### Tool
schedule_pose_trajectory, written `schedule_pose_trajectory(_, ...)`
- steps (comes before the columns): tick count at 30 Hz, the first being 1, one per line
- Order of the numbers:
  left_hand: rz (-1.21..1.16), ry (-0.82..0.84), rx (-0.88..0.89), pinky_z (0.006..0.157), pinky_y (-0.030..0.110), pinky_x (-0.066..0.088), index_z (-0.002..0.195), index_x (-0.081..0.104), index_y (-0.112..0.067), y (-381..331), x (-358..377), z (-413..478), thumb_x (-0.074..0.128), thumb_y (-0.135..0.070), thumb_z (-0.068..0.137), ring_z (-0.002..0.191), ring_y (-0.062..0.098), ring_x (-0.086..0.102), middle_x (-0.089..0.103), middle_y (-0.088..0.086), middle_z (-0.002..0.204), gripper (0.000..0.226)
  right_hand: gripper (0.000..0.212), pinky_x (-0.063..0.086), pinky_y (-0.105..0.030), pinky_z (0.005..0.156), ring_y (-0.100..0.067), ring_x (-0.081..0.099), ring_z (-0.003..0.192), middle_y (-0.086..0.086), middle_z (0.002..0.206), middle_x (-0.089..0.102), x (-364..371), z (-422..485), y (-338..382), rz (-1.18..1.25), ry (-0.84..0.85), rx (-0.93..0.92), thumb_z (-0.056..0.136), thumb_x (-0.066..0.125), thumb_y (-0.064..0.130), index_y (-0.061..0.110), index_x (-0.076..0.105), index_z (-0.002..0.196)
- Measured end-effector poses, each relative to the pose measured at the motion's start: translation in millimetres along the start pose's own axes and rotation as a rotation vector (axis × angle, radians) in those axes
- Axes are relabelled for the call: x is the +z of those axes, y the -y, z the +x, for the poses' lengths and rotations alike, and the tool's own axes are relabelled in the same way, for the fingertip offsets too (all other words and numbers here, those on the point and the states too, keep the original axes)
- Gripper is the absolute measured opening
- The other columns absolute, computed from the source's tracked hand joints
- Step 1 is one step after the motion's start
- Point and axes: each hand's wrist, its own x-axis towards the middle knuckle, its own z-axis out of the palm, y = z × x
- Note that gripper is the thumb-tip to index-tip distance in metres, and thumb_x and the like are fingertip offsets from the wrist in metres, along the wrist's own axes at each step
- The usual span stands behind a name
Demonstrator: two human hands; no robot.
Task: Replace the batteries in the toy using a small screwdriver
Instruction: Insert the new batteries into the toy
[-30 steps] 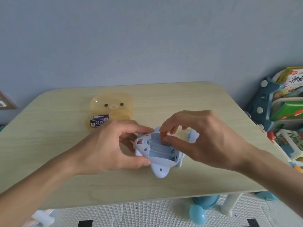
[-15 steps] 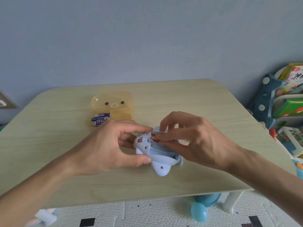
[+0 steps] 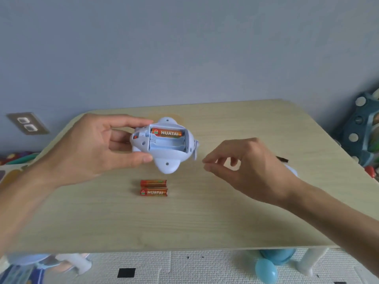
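The left hand (image 3: 98, 148) cradled the pale blue plastic airplane-shaped toy (image 3: 164, 144) belly-up above the light wooden table (image 3: 225, 212), thumb on its near side and fingers (image 3: 131, 122) curled over the far side, clamped firmly on the body. Its open battery compartment (image 3: 167, 145) faced the camera, and one red-and-gold AA battery (image 3: 167, 132) lay in the farthest slot, long axis running left to right; the two nearer slots looked empty. Two more red-and-gold AA batteries (image 3: 153, 187) rested on the table just below the toy, side by side and touching or nearly so, also lying left to right.

The right hand (image 3: 252, 173) hung to the right of the toy, apart from it, and was clearly the freer and nearer hand for that last battery, which sat up and to the left of its fingertips (image 3: 207, 160). Thumb and forefinger were drawn close in a loose pinch with only a small gap, holding nothing, the other fingers curled behind. A dark slim object (image 3: 282, 159) poked out beyond the knuckles, possibly the screwdriver, too hidden to tell
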Motion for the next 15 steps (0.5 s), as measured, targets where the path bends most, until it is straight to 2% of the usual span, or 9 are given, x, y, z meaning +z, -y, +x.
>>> schedule_pose_trajectory(4, 0.033, -0.085, -0.021, 0.078, 0.024, 0.065, 0.111, 0.081, -0.038, 2.2, -21.9, -9.4, 0.107, -0.022, 0.050, 0.086, 0.016, 0.084, 0.086, 0.002, 0.102, 0.067, 0.017, 0.043, -0.012, 0.068, -0.005, 0.066, 0.076, 0.011, 0.094, 0.077, 33.7, 15.8, 21.7, -0.012, 0.139, -0.067, 0.092, 0.075, 0.034, 0.024, 0.081, 0.104)
schedule_pose_trajectory(7, 0.046, -0.110, -0.026, 0.080, 0.026, 0.066, 0.115, 0.080, -0.036, 4.5, -30.8, -17.7, 0.107, -0.033, 0.049, 0.089, 0.018, 0.084, 0.086, 0.003, 0.104, 0.071, 0.017, 0.049, -0.022, 0.071, -0.009, 0.067, 0.076, 0.008, 0.095, 0.077, 49.6, 26.9, 34.2, 0.019, 0.133, -0.074, 0.092, 0.074, 0.035, 0.023, 0.081, 0.102)
schedule_pose_trajectory(10, 0.055, -0.130, -0.017, 0.082, 0.026, 0.065, 0.116, 0.079, -0.037, 6.9, -36.7, -23.6, 0.096, -0.030, 0.052, 0.090, 0.018, 0.084, 0.086, 0.002, 0.105, 0.066, 0.012, 0.043, -0.017, 0.069, -0.005, 0.065, 0.070, 0.009, 0.090, 0.078, 57.7, 36.3, 40.8, 0.066, 0.149, -0.059, 0.092, 0.074, 0.030, 0.023, 0.082, 0.096)
schedule_pose_trajectory(12, 0.072, -0.135, -0.008, 0.083, 0.027, 0.065, 0.115, 0.080, -0.039, 7.0, -38.3, -25.8, 0.102, -0.027, 0.059, 0.091, 0.019, 0.084, 0.086, 0.001, 0.105, 0.061, 0.011, 0.041, -0.011, 0.068, -0.002, 0.061, 0.067, 0.011, 0.087, 0.077, 61.5, 39.6, 44.1, 0.079, 0.187, -0.053, 0.091, 0.075, 0.028, 0.022, 0.083, 0.097)
schedule_pose_trajectory(15, 0.104, -0.130, 0.000, 0.083, 0.026, 0.065, 0.117, 0.079, -0.036, 7.4, -37.4, -27.4, 0.103, -0.025, 0.060, 0.089, 0.017, 0.084, 0.086, 0.001, 0.103, 0.062, 0.009, 0.047, -0.018, 0.070, -0.005, 0.060, 0.066, 0.012, 0.079, 0.076, 60.1, 39.8, 42.5, 0.058, 0.198, -0.054, 0.090, 0.076, 0.025, 0.021, 0.083, 0.093)
